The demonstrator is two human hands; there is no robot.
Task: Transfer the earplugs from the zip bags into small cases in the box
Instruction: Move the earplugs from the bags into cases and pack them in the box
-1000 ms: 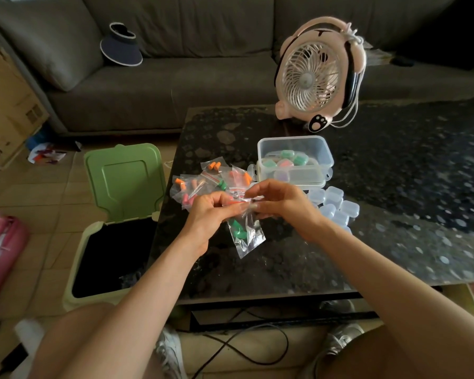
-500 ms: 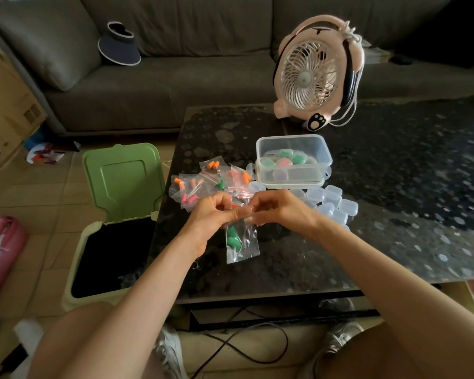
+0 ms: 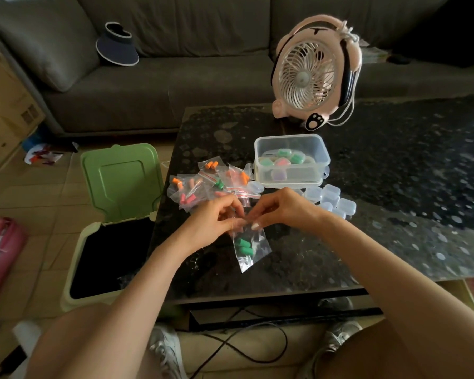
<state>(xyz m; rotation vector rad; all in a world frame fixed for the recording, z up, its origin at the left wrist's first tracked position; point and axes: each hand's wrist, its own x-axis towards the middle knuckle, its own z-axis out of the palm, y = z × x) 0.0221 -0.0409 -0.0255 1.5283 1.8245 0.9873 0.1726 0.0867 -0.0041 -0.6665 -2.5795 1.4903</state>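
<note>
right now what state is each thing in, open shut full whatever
zip bag: hangs pinched at its top, green earplugs inside
left hand: pinches the bag's top
right hand: pinches the bag's top
box: uncovered, filled cases inside
clear cases: shut, beside the box
other zip bags: piled, earplugs inside
bin: lid raised

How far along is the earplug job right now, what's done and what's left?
Looks done: several small cases showing green, pink and purple sit in the clear box. In hand: the left hand and right hand pinch the top of one zip bag holding green earplugs. Left: a pile of filled bags and a cluster of empty-looking cases beside the box.
</note>
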